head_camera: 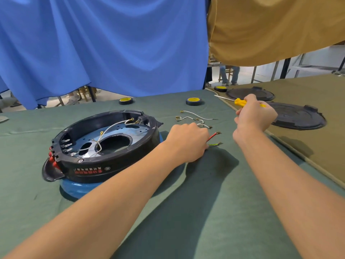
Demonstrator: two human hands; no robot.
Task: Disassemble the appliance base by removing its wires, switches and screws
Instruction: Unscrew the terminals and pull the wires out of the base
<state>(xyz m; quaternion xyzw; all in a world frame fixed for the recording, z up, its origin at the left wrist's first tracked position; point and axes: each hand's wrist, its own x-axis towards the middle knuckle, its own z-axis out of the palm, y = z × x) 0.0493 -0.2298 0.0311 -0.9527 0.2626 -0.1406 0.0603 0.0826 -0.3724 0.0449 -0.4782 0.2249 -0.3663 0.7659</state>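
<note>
The black round appliance base (112,165) lies upside down on a blue stand at the table's left, with white wires (110,128) inside it and red switches (53,161) on its left rim. My left hand (186,143) rests to its right, its fingers curled round a red wire (212,136) and a green-yellow wire (214,144) whose ends stick out. My right hand (253,116) is raised further right and grips a yellow-handled screwdriver (240,102), shaft pointing left. Loose white wires (194,116) lie on the cloth beyond my left hand.
Two rolls of black tape with yellow cores (126,100) (193,101) sit near the far edge of the green cloth (186,212), a third (220,88) further right. Two black round covers (250,94) (298,116) lie on the olive cloth at right. Blue and tan drapes hang behind.
</note>
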